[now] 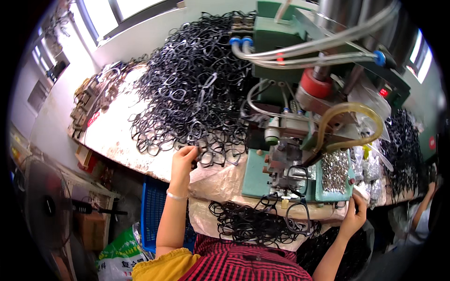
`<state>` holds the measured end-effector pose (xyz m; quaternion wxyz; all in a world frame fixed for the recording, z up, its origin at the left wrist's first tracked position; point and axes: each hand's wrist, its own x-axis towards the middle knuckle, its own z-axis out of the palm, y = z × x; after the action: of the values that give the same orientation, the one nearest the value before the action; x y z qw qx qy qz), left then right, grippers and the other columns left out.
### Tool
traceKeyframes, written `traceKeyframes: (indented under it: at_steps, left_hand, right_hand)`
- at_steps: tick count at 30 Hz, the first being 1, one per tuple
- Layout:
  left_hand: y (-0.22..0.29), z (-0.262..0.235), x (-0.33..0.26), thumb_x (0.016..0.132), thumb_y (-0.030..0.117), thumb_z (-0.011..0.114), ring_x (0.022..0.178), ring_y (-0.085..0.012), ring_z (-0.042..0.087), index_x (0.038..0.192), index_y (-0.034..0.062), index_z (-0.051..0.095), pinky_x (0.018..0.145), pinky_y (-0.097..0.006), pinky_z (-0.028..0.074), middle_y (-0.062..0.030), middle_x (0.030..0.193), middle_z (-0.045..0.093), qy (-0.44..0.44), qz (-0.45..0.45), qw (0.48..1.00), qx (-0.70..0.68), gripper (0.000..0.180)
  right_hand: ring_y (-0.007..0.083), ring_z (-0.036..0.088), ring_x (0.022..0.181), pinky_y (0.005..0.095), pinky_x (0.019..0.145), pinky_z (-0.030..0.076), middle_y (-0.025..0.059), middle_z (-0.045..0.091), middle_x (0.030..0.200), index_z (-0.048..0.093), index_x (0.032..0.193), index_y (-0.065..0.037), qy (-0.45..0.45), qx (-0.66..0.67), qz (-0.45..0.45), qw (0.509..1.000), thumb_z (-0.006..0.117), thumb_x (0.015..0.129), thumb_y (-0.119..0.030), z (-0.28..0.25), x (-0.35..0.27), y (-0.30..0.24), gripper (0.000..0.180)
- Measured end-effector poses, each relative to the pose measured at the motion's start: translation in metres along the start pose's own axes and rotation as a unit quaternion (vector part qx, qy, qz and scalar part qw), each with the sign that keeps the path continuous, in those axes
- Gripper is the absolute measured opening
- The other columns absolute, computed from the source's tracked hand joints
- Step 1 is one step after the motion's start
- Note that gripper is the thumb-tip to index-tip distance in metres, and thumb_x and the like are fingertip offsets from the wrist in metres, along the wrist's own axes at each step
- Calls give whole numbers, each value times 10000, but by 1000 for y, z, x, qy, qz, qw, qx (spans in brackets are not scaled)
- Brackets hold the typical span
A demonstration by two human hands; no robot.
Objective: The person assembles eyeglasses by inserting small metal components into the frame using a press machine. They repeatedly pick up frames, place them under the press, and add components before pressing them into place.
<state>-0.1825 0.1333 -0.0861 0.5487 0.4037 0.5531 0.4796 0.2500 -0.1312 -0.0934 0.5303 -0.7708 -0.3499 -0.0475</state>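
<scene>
Left hand pinches one black eyeglass frame at the workbench's front edge, below the big frame pile. Right hand, fingers curled, touches the green press's right front corner; its grip is unclear. Lift gently to avoid snagging neighbouring frames.

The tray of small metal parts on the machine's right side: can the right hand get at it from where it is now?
Probably yes. The right hand sits at the bench edge just below the tray of small metal parts, with nothing visible between them; the yellowish hose arches above the tray.
</scene>
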Motion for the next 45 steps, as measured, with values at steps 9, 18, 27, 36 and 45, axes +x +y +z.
traceKeyframes:
  at_steps: [9,18,27,36,45]
  left_hand:
    - [-2,73,-22,956,80,621,706,-165,659,1015,73,567,568,-246,512,-35,880,624,-147,76,967,-193,81]
    - [47,109,-78,1045,143,500,912,-185,607,1093,56,572,740,-333,549,-105,1033,634,-178,282,900,-280,122]
    - [118,150,-109,907,-7,599,805,-241,678,930,-6,680,738,-317,481,-154,928,734,-247,551,797,4,84]
    - [64,165,-100,845,209,683,742,-254,543,949,76,748,873,-490,524,-102,1046,737,-376,692,589,183,181]
    - [30,141,-127,811,82,740,1012,-334,651,1117,18,679,982,-507,486,-172,1168,705,-280,636,678,240,318]
  right_hand:
    - [209,665,859,324,782,509,101,693,901,683,963,-5,-120,210,-127,962,727,761,-13,101,40,-132,206]
    - [93,618,887,250,862,476,43,667,917,482,1295,42,-190,390,67,899,711,818,6,107,28,-144,531]
    - [226,637,1081,345,992,456,118,684,1091,574,1270,-11,-232,340,25,911,723,803,-56,70,22,-170,492]
    - [409,485,1302,469,1103,381,228,586,1309,742,989,-110,-102,-157,-114,976,784,744,-157,66,53,-12,253]
    - [326,637,1103,415,938,512,117,703,1087,723,828,-59,-64,-124,-235,962,710,783,-119,70,61,-9,77]
